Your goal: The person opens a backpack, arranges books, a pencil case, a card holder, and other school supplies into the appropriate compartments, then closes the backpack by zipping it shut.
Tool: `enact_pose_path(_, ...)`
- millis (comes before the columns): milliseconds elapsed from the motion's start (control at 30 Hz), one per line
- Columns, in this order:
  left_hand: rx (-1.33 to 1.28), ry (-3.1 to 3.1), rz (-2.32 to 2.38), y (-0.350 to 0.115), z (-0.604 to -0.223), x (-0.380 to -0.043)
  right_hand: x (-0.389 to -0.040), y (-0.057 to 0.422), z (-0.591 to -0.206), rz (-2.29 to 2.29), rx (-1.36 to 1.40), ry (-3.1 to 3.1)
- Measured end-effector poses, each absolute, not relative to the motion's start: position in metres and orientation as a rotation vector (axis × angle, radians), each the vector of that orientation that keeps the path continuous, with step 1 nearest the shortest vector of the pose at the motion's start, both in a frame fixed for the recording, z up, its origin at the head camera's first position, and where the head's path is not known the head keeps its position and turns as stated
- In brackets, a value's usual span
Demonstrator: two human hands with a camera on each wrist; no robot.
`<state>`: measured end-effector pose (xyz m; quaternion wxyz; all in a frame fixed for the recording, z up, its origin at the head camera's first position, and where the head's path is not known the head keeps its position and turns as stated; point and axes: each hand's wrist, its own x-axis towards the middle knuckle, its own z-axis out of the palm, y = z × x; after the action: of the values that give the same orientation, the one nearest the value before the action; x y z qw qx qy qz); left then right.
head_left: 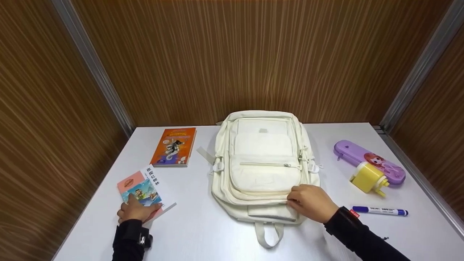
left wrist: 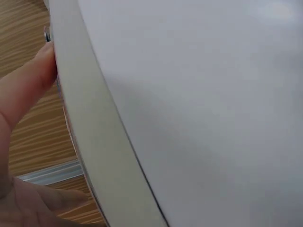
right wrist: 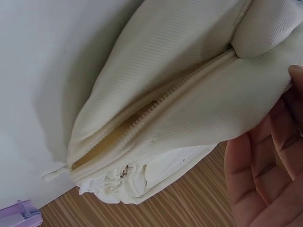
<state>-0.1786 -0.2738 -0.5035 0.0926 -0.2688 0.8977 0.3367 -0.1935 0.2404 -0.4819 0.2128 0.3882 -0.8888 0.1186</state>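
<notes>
A cream backpack (head_left: 264, 177) lies on the white table with its front pocket up. My right hand (head_left: 313, 201) pinches the fabric at its lower right edge. In the right wrist view, a zipper opening (right wrist: 142, 118) gapes part way, with thumb and fingers on the fabric beside it. At the left, my left hand (head_left: 136, 212) grips the lower corner of a paperback book (head_left: 145, 190) with a pink and blue cover. The left wrist view shows the thumb at the cover's edge beside the pale page block (left wrist: 90, 104).
An orange book (head_left: 175, 146) lies behind the paperback. On the right are a purple pencil case (head_left: 388, 166), a yellow pencil sharpener (head_left: 368, 177) with a crank, and a blue and white marker (head_left: 380, 210). Wood-patterned panels (head_left: 261, 58) enclose the table (head_left: 195, 232).
</notes>
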Motion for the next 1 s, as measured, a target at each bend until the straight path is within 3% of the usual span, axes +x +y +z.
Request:
enact_pose_path(567,-0.818,2.644,1.224,-0.283,-0.502,-0.178,-0.202,0.237,-0.457,0.326,1.056,-2.422)
enact_pose_path(800,-0.955,2.549,1.465,-0.298,-0.5,-0.168,-0.208,0.233,-0.45,0.329,1.025,-2.361)
enact_pose_path(1000,-0.914,2.436,1.748,-0.306,-0.504,-0.16,-0.213,0.232,-0.446,0.416,1.01,-2.338)
